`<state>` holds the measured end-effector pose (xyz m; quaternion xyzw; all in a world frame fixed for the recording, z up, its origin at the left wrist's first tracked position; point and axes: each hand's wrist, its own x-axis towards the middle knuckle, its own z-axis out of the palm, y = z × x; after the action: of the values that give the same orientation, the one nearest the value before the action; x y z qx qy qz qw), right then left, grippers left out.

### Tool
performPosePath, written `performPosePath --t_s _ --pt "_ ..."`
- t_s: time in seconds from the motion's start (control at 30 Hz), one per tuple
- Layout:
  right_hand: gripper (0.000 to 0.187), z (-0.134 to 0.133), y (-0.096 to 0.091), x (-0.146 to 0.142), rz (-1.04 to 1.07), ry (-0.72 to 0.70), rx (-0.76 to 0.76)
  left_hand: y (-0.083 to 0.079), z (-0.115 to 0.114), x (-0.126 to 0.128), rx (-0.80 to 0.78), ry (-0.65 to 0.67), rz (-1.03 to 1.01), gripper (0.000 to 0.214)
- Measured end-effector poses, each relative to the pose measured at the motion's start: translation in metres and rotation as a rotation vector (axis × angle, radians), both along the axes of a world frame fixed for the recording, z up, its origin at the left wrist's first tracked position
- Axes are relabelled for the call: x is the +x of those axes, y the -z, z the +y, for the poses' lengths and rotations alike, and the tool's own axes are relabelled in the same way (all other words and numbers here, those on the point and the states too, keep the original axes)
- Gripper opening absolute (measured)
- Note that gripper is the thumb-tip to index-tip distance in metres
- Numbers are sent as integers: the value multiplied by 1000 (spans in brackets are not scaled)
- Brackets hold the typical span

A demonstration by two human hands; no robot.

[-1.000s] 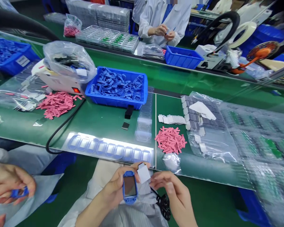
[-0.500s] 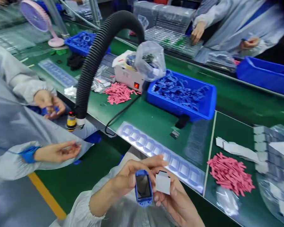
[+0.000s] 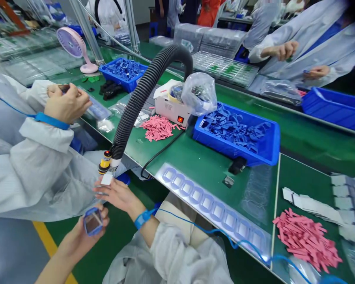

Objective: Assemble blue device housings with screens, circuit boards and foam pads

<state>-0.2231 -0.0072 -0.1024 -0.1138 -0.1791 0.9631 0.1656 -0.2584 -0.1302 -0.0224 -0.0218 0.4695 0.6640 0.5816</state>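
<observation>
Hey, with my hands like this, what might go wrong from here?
The blue-framed piece in your left hand appears to be off the bench, so a slip might drop it to the floor.
The white square at your right hand looks close to the hose nozzle and might get knocked loose.
The blue cord from your right wristband appears to cross the clear tray, so a pull could snag it.

The green table [image 3: 195,161] carries a blue bin [image 3: 221,149] of blue parts. Left of the bin are a white box [image 3: 169,113] and a heap of pink strips [image 3: 157,128]. On the bin's near side lie a small dark square [image 3: 228,181] and a clear tray [image 3: 159,174]; to its right, overlapping white cards [image 3: 312,206] and a second pink heap [image 3: 307,238].
</observation>
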Motion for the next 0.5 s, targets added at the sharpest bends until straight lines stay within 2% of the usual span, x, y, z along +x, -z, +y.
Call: performPosePath --t_s 0.07,0.13,0.23,0.27,0.4,0.5 --pt "32 -6 5 -10 2 -11 -8 12 -1 -16 -26 -51 -19 37" --pt "31 -12 14 -12 -6 -33 -17 25 2 -35 -30 -47 5 35" --pt "29 -15 34 -7 -54 -40 -24 45 18 -59 -61 -24 32 15" --pt "29 -15 41 -3 -81 -22 -27 52 25 -64 -75 -10 32 14" --pt "31 -9 61 13 -167 71 -39 72 49 -67 -148 93 23 20" --pt "31 -2 56 13 -140 89 -34 74 42 -63 -209 151 41 16"
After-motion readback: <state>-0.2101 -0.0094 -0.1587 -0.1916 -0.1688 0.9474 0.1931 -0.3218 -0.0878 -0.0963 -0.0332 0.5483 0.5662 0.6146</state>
